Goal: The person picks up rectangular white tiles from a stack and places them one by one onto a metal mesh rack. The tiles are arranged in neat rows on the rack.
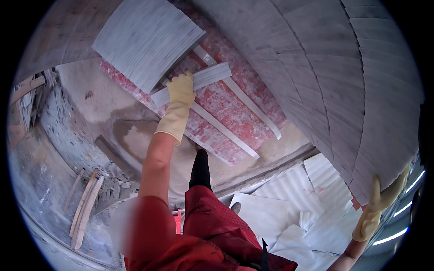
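My left hand, in a cream rubber glove, is closed round a pale grey flat strip. The strip lies crosswise over a red, white-smeared board, beside a stack of thin grey strips. Two narrow white strips run lengthwise along the board. Far to the right, my gloved right hand grips the lower corner of a tall grey stack of layered slats; its thumb and fingers sit on either side of the edge.
Wooden sticks and broken pieces lie at the left. White sheets cover the floor at lower right, near my shoe. A raised ledge crosses below the board. The tall stack walls off the right side.
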Demonstrator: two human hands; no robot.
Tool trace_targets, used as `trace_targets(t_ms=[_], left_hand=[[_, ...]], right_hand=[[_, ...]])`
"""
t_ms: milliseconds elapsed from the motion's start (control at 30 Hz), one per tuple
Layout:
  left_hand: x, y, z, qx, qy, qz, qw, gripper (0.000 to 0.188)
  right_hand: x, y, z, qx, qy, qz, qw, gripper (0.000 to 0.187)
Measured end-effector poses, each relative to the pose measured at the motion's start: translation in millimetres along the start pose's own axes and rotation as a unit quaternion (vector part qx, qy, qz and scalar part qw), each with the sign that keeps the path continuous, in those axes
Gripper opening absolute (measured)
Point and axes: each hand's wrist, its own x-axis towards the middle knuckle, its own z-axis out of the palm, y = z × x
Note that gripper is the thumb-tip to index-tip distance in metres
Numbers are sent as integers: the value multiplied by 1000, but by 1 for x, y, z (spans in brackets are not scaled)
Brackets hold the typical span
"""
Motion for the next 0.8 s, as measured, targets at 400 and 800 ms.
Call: trace_targets(t_ms=[400,800], left_hand=[[20,-12,9,-72,-42,26,996,72],[21,-8,18,-31,-24,37,999,60]], right_hand=[[-2,-2,2,41,7,28,999,92],[8,-5,4,11,20,-7,1000,97]])
